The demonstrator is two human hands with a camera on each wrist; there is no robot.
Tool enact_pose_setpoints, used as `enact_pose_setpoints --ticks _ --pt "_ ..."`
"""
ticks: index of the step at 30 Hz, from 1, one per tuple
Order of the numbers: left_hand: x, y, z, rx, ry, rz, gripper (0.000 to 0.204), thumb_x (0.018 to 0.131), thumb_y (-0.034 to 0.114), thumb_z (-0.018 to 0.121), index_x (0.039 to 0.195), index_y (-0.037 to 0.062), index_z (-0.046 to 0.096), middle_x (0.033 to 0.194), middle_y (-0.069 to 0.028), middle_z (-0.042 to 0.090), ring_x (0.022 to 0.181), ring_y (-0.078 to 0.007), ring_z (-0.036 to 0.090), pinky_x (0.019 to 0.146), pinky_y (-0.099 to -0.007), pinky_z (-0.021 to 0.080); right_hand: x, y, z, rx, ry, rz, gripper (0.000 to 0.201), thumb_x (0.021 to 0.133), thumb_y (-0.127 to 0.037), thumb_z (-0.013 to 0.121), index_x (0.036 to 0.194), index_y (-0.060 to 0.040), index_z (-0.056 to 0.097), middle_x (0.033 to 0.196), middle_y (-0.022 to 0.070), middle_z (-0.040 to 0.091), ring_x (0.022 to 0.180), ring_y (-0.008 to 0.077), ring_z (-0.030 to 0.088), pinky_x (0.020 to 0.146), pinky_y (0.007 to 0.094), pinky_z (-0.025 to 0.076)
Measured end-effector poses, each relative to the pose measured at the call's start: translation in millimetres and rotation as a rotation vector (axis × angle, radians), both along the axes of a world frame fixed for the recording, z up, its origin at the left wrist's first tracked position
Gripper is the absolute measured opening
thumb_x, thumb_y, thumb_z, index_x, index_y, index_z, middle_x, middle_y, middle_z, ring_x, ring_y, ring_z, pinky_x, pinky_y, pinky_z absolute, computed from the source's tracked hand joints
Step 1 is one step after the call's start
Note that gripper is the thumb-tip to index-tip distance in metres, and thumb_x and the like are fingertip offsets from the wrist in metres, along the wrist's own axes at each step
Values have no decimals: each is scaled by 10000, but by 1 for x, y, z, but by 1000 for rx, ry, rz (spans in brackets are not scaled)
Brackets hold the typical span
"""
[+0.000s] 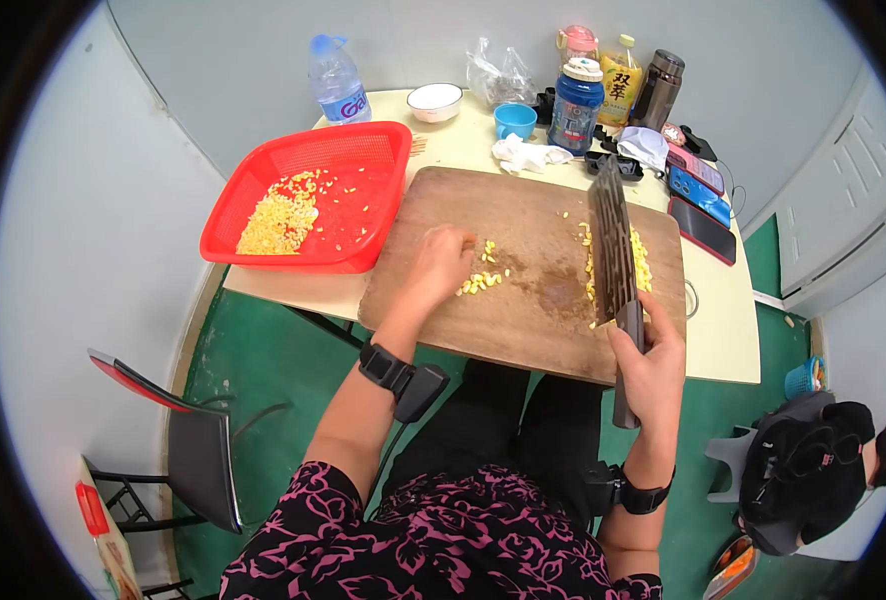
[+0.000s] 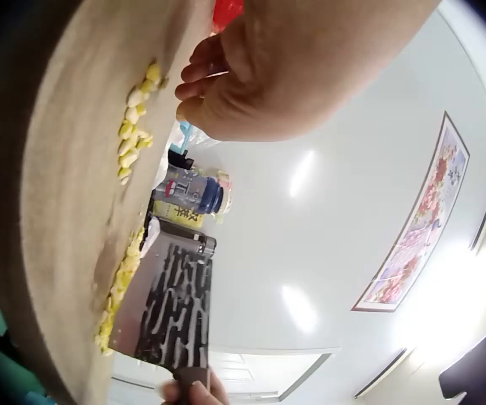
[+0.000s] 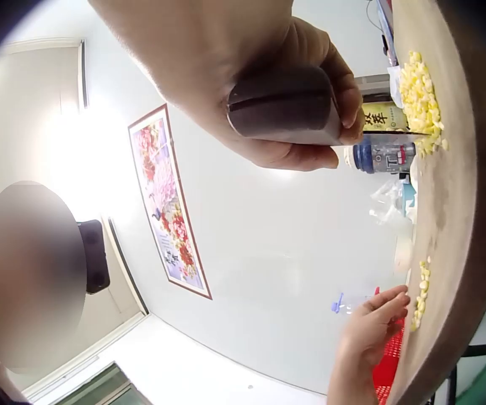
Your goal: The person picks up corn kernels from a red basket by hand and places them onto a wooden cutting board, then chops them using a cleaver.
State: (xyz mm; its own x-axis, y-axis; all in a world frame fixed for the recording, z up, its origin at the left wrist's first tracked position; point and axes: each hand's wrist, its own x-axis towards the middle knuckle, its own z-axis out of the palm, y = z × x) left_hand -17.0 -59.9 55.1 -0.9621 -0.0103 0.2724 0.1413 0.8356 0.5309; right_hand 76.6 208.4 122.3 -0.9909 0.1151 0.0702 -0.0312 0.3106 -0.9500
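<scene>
A wooden cutting board (image 1: 523, 215) lies on the table with two groups of yellow corn kernels. My left hand (image 1: 441, 262) rests on the board, fingers curled loosely beside the small pile of kernels (image 1: 481, 282); the left wrist view shows the same hand (image 2: 251, 80) by those kernels (image 2: 133, 118). My right hand (image 1: 651, 372) grips the dark handle of a cleaver (image 1: 613, 250), whose blade stands on edge against the larger kernel pile (image 1: 641, 262). In the right wrist view the fingers (image 3: 310, 110) wrap the handle (image 3: 281, 105).
A red basket (image 1: 363, 150) holding more kernels sits left of the board. Behind the board stand a water bottle (image 1: 337, 82), white bowl (image 1: 435, 100), blue cup (image 1: 515, 120), jars, bottles and phones (image 1: 701, 228). A chair (image 1: 198, 450) is at lower left; a person sits at lower right.
</scene>
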Motion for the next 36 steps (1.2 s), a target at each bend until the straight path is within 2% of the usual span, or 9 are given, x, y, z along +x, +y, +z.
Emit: enact_pose_setpoints --ticks 6,12,15,17,20,29,32,35,36 --pt "-29 22 -4 -99 -80 -93 233 790 27 551 982 -18 674 952 -203 659 918 -337 630 817 -394 490 13 -2 1 -144 -124 134 466 800 -29 637 1253 0 531 764 38 590 569 67 513 494 233 417" --pt "-27 58 11 439 -202 -391 254 797 5 549 1025 1 662 921 -178 676 869 -277 654 787 -347 507 14 -4 -2 -112 -135 119 467 786 -10 646 1238 30 535 791 43 606 594 64 518 511 233 429" --pt "-27 27 17 373 16 -216 246 806 1 550 1025 7 662 926 -182 671 858 -280 653 790 -348 503 15 -2 -5 -135 -112 108 473 784 -7 647 1242 27 533 797 43 610 614 59 519 521 229 431" --pt "-18 -1 19 71 140 -62 224 809 22 558 1000 5 673 928 -194 672 863 -298 654 783 -364 504 15 -1 -5 -121 -119 109 475 784 -5 646 1246 20 534 803 43 611 626 59 521 527 225 431" --pt "-7 -25 16 -98 -92 103 188 804 48 570 942 4 689 920 -200 670 877 -319 649 787 -386 500 16 -4 1 -170 -118 129 465 787 -2 646 1240 11 540 795 37 607 610 56 512 518 220 424" --pt "-11 5 6 -54 -154 -75 189 801 40 574 948 2 687 944 -185 681 837 -309 661 774 -375 510 18 -18 5 -209 -183 266 434 797 -12 644 1221 -1 549 747 22 591 565 57 501 493 219 410" --pt "-20 25 -5 200 -237 -249 204 805 13 570 977 -11 676 939 -157 688 814 -246 668 756 -334 514 20 -18 3 -196 -159 257 434 798 -19 645 1222 -5 553 737 21 588 568 52 492 495 217 405" --pt "-19 33 -4 751 -257 -184 201 809 -3 564 980 -26 668 927 -142 689 794 -191 663 745 -308 514 23 -13 4 -173 -132 198 441 795 -16 644 1226 -3 553 746 24 592 575 46 482 497 214 396" --pt "-19 30 -5 664 -201 -134 195 808 -2 568 972 -26 670 920 -137 687 797 -190 661 739 -304 512 23 -12 5 -178 -132 188 444 794 -14 645 1228 -2 552 751 26 594 584 47 485 505 213 398"
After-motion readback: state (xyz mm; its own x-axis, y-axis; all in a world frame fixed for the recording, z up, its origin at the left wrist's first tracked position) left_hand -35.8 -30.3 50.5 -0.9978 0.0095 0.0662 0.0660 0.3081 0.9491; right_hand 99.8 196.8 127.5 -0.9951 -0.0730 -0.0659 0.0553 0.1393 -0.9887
